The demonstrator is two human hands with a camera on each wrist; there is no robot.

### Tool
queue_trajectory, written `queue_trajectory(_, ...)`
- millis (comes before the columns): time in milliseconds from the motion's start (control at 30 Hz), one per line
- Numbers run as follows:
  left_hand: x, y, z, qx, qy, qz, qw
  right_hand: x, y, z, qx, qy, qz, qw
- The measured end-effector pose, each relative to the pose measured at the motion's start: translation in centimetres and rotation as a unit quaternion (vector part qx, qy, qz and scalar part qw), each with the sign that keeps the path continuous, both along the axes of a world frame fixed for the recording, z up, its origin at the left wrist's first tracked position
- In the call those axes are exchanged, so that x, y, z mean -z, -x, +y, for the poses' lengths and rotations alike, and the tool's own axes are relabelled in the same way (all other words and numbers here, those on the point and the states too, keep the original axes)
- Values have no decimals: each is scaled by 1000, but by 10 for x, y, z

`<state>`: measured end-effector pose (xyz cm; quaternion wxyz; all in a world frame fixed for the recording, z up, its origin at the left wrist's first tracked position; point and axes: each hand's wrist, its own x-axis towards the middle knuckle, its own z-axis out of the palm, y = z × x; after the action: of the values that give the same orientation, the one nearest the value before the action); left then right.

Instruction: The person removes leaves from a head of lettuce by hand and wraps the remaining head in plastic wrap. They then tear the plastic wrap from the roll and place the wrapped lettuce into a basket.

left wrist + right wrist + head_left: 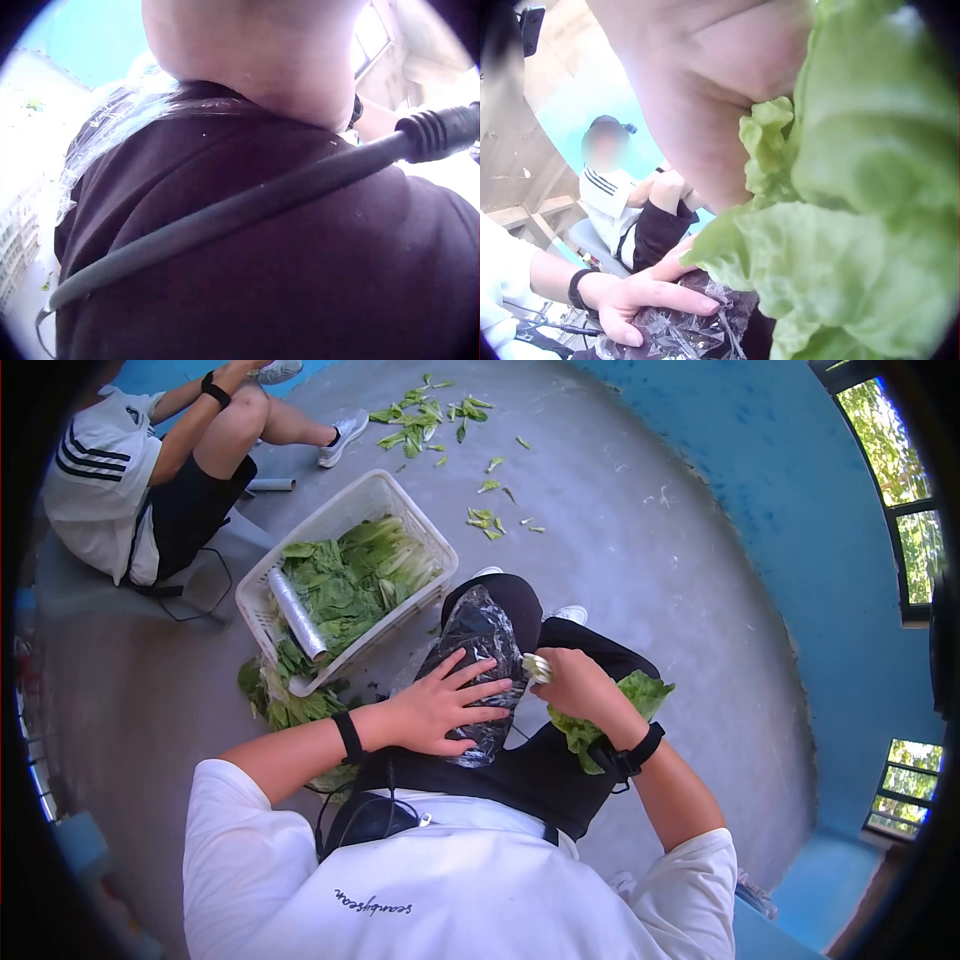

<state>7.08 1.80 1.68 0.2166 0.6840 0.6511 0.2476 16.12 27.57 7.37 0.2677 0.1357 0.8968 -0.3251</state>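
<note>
Inside the right grip (582,685), leafy greens (648,696), pale base (537,668) outward

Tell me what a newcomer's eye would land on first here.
Probably the white, rectangular plastic basket of green leafy vegetables, left of centre in the head view, holding a shiny, silvery cylindrical roll. Next, nearer the middle, the left hand spread on crinkled, clear plastic film, and beside it the right hand gripping a pale-stemmed, leafy green vegetable. Loose green leaves on the grey floor, top centre, might follow.
</note>
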Motion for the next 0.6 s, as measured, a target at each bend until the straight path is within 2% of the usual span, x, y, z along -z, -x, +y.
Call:
queue_trajectory(267, 2, 3, -4, 22, -4, -1, 1000, -20, -10, 37, 24, -52, -15, 998)
queue_trajectory(400, 2, 5, -4, 46, -21, -5, 999, -26, -13, 40, 17, -21, -34, 999)
queue_trajectory(533, -6, 4, -1, 85, -12, 4, 996, -40, -23, 53, 13, -48, -3, 999)
queue_trajectory(600, -7, 2, -1, 88, -9, 15, 996, -67, -24, 49, 80, -100, 46, 991)
